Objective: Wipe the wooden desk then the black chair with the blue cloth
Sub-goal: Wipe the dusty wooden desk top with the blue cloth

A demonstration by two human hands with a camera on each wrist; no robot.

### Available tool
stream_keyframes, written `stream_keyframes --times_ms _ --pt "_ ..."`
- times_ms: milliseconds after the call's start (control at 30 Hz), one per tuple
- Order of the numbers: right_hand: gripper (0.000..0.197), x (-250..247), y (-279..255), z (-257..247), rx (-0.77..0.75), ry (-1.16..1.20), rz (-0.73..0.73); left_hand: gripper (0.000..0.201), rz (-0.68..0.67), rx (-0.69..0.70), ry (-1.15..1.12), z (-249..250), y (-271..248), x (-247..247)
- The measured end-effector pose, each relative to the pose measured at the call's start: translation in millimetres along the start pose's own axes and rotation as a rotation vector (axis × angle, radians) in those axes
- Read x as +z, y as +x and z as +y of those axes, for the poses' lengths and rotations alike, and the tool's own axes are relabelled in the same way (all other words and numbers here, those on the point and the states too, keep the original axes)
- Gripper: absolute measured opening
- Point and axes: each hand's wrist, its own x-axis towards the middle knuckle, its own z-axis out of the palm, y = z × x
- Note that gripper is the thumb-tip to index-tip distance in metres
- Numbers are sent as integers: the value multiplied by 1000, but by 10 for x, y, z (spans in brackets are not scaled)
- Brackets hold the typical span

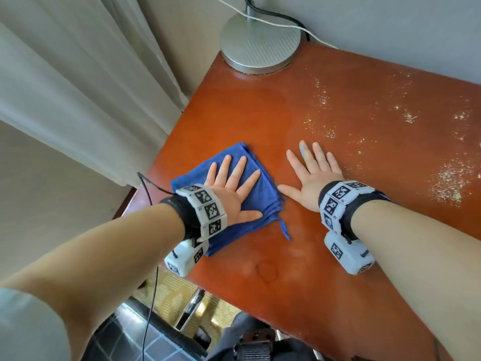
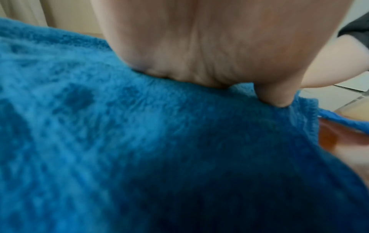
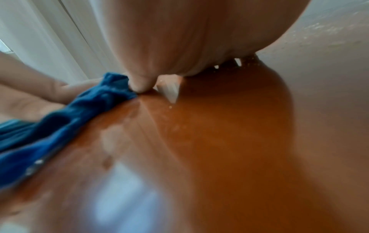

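Observation:
A folded blue cloth lies on the reddish wooden desk near its left edge. My left hand presses flat on the cloth with its fingers spread straight. My right hand rests flat on the bare wood just right of the cloth, fingers spread, its thumb tip touching the cloth's right edge. In the left wrist view the palm sits on the blue cloth. The right wrist view shows the thumb against the cloth. Part of the black chair shows below the desk's front edge.
A round metal lamp base with cables stands at the desk's back left corner. Pale crumbs and dust are scattered over the right part of the desk. A white curtain hangs to the left of the desk.

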Motion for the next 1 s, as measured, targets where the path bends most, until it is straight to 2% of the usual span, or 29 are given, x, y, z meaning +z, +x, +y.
stream_keyframes --times_ms 133,300,433,567,833,1000 --pt "75 13 12 -5 -7 4 17 88 69 3 -10 -24 437 -326" --pt "78 20 35 34 -8 27 2 89 118 -138 -142 -126 945 -751" --pt "78 48 69 56 -20 27 -4 88 129 -225 -202 -184 1112 -890" --pt "78 73 73 55 -25 26 13 85 167 -237 -189 -143 1057 -838" --pt "79 6 4 24 -37 49 20 79 136 -192 -170 147 638 -506" --pt "60 -184 -225 253 -73 160 23 82 100 -157 -140 396 496 -424"
